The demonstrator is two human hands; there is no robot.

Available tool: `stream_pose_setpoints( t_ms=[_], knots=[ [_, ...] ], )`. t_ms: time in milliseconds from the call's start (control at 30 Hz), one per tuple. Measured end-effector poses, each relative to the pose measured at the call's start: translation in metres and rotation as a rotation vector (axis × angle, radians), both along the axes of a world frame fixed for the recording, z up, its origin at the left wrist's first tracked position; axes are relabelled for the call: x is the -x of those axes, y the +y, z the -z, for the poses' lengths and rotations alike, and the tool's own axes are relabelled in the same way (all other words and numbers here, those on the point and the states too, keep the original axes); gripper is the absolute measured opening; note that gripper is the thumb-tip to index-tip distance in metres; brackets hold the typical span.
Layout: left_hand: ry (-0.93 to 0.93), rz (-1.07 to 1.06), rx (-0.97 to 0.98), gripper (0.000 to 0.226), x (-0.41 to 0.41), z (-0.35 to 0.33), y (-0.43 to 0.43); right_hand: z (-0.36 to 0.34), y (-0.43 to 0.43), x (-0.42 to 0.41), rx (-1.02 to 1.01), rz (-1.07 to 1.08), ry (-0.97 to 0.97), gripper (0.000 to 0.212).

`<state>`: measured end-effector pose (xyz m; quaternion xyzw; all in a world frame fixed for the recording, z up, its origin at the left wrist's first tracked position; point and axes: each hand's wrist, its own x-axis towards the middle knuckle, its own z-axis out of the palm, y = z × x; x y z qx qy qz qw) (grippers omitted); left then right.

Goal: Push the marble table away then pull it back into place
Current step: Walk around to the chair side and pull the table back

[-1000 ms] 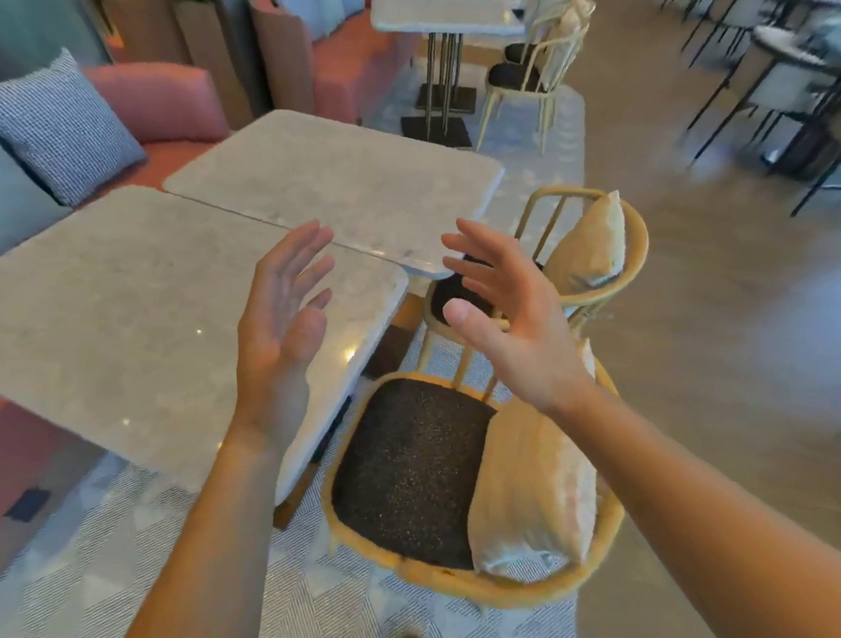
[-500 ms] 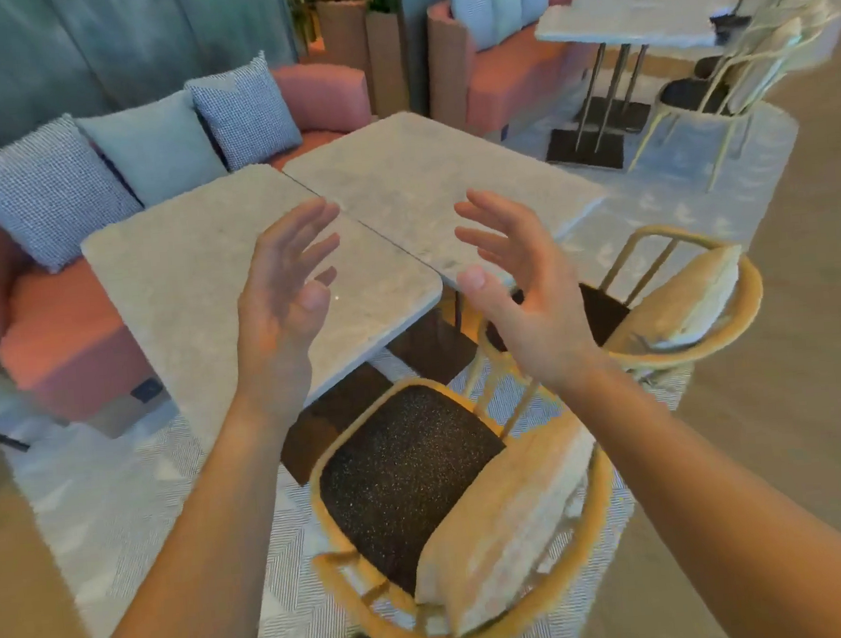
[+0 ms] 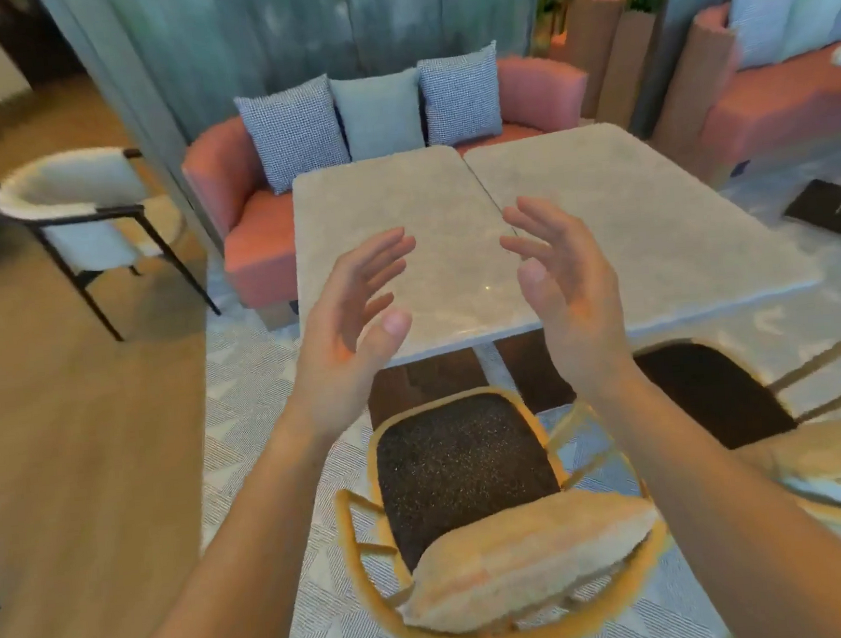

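Two grey marble tables stand side by side ahead of me, edges nearly touching: a left marble table [image 3: 380, 211] and a right marble table [image 3: 651, 210]. My left hand [image 3: 353, 319] and my right hand [image 3: 561, 277] are raised in the air over the near edge of the left table, palms facing each other, fingers spread. Neither hand touches the table or holds anything.
A yellow-framed chair [image 3: 465, 466] with a dark seat and a beige back cushion stands between me and the table. A second such chair [image 3: 746, 394] is at the right. Behind the tables is a pink sofa [image 3: 249, 216] with several cushions. A white chair [image 3: 83, 209] stands at left.
My view has swung left, so the tables now lie straight ahead instead of at an angle. Both hands stay raised and open, now over the left table's near edge.
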<state>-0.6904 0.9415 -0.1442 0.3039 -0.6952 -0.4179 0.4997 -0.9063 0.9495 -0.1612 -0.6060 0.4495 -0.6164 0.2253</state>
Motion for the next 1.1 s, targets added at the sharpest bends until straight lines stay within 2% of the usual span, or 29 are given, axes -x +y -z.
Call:
stream_pose_setpoints(
  t_ms=[300,400,600,767,1000,1100],
  knots=[
    [0.081,-0.111,-0.113,0.089,0.049,0.054,-0.061,0.038,-0.064,0.035,-0.172,-0.063,0.038,0.084],
    [0.097,-0.154,-0.133,0.085,0.063,0.071,-0.077,0.052,-0.089,0.044,-0.233,-0.081,0.037,0.07],
    [0.157,-0.334,-0.246,0.086,0.094,0.094,-0.1,0.072,-0.134,0.059,-0.275,-0.169,-0.055,0.069],
    [0.191,-0.399,-0.338,0.078,0.124,0.132,-0.123,0.105,-0.168,0.07,-0.347,-0.184,-0.207,0.066],
    [0.224,-0.47,-0.533,0.045,0.13,0.23,-0.155,0.202,-0.2,0.058,-0.546,-0.139,-0.324,0.023],
    [0.322,-0.517,-0.682,0.042,0.129,0.275,-0.169,0.247,-0.211,0.05,-0.65,-0.092,-0.42,0.023]
  ],
)
